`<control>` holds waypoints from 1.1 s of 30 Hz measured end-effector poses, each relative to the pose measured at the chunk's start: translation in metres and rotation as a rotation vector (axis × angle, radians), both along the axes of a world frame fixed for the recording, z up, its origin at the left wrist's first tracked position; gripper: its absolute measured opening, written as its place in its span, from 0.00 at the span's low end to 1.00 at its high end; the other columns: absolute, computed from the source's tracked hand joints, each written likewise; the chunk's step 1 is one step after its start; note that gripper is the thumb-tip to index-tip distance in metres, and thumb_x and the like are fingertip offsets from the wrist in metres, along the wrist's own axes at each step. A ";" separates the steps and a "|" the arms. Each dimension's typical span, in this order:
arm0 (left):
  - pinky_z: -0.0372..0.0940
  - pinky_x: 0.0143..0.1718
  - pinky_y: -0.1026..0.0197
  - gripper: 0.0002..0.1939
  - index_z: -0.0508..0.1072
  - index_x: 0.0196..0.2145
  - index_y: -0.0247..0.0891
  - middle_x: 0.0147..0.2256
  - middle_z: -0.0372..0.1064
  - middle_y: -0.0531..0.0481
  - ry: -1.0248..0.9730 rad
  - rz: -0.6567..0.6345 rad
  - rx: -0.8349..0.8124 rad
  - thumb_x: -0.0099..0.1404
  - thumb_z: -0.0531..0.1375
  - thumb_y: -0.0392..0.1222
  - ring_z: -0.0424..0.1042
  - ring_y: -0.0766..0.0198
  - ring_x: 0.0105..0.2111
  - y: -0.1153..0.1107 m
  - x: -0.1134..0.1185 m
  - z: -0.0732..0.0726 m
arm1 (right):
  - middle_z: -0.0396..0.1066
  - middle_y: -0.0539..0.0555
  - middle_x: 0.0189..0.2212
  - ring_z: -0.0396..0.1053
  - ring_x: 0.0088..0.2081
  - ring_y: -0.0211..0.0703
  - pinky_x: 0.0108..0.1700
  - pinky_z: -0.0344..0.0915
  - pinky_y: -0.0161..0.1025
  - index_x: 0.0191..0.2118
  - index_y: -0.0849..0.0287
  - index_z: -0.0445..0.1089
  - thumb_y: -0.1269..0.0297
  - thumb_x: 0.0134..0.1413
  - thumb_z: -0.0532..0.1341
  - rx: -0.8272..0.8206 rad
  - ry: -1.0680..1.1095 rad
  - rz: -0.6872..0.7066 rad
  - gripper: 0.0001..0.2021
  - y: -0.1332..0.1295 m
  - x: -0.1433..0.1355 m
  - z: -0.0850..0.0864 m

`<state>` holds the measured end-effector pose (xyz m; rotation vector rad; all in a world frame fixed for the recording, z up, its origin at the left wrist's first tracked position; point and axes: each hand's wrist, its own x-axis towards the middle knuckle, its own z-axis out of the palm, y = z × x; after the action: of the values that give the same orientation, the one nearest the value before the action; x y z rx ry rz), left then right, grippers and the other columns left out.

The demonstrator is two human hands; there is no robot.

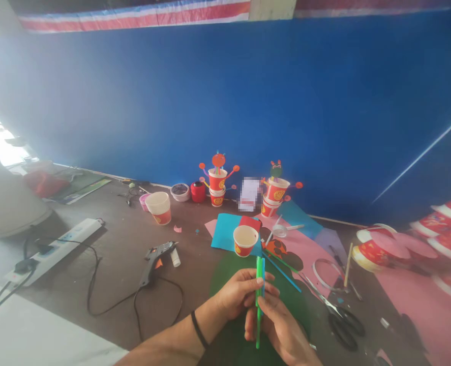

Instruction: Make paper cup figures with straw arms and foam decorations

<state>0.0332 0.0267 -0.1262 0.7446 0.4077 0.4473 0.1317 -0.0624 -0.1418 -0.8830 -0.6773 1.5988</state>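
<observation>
Green and blue drinking straws (259, 300) stand upright between my two hands, low in the middle of the view. My left hand (238, 290) pinches their upper part between thumb and fingers. Lower down, my right hand (274, 320) closes on the same straws. Just beyond the straw tips a red and white paper cup (245, 241) sits on blue paper (224, 231). Beneath my hands lies a dark green sheet (225, 272). More straws (286, 272), one blue and one green, lie to the right of my hands.
Scissors (339, 315) lie at right, beside a tape ring (326, 274). A hot glue gun (154, 262) with its cord rests at left, near a power strip (57, 249). Two cup figures (217, 180) (276, 190) stand by the blue wall. Stacked cups (446, 229) fill the right edge.
</observation>
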 end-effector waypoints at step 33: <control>0.59 0.22 0.68 0.15 0.74 0.27 0.30 0.21 0.67 0.54 0.118 0.458 0.283 0.48 0.68 0.46 0.62 0.74 0.18 0.010 0.005 -0.006 | 0.72 0.54 0.31 0.69 0.33 0.45 0.30 0.65 0.38 0.38 0.58 0.71 0.54 0.47 0.65 -0.033 -0.534 -0.397 0.16 0.001 0.032 0.018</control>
<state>0.0386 0.0365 -0.1321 0.9569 0.6379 0.9079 0.1632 -0.0611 -0.1242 -1.3950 -0.7825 1.0240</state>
